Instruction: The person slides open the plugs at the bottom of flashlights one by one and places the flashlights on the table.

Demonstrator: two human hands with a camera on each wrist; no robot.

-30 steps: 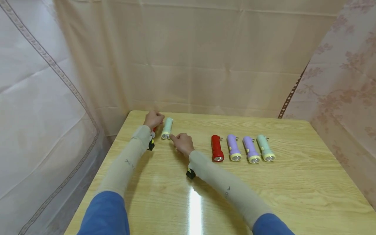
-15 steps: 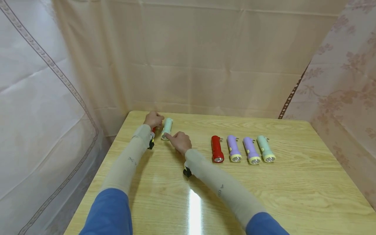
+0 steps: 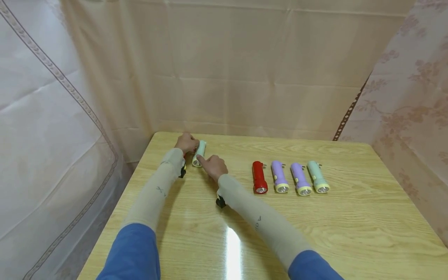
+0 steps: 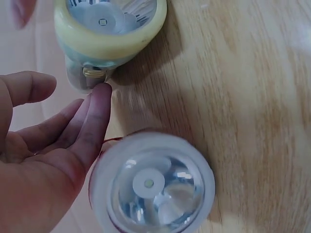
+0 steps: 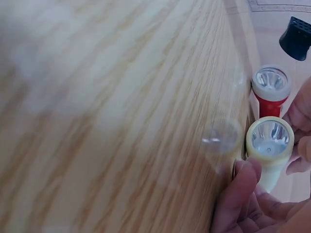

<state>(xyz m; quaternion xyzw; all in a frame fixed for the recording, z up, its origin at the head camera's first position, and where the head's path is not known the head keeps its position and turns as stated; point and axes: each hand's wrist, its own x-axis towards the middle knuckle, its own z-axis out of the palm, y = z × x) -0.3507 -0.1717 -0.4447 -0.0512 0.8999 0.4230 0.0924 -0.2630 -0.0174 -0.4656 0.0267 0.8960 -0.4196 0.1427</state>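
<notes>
In the head view a mint-green flashlight (image 3: 198,153) with a pale yellow rim lies at the table's far left. My left hand (image 3: 187,143) reaches in from its left, fingertips at its side. In the left wrist view, those fairly straight fingers (image 4: 92,121) touch the green flashlight's (image 4: 109,36) underside. A red flashlight (image 4: 150,184) with a whitish rim lies beside that hand, mostly hidden from the head view. My right hand (image 3: 214,167) rests against the green flashlight's other side, thumb close to its head; the right wrist view shows its fingertips (image 5: 245,177) touching there.
On the wooden table (image 3: 196,221), to the right, lies a row of flashlights: a red one (image 3: 259,177), two purple ones (image 3: 279,176) and another mint-green one (image 3: 318,177), lenses facing me. A beige curtain (image 3: 227,70) hangs behind the far edge.
My right hand has moved slightly left, onto the green flashlight's head end. My left hand has shifted slightly right, to the same flashlight's side. The row at right stays put.
</notes>
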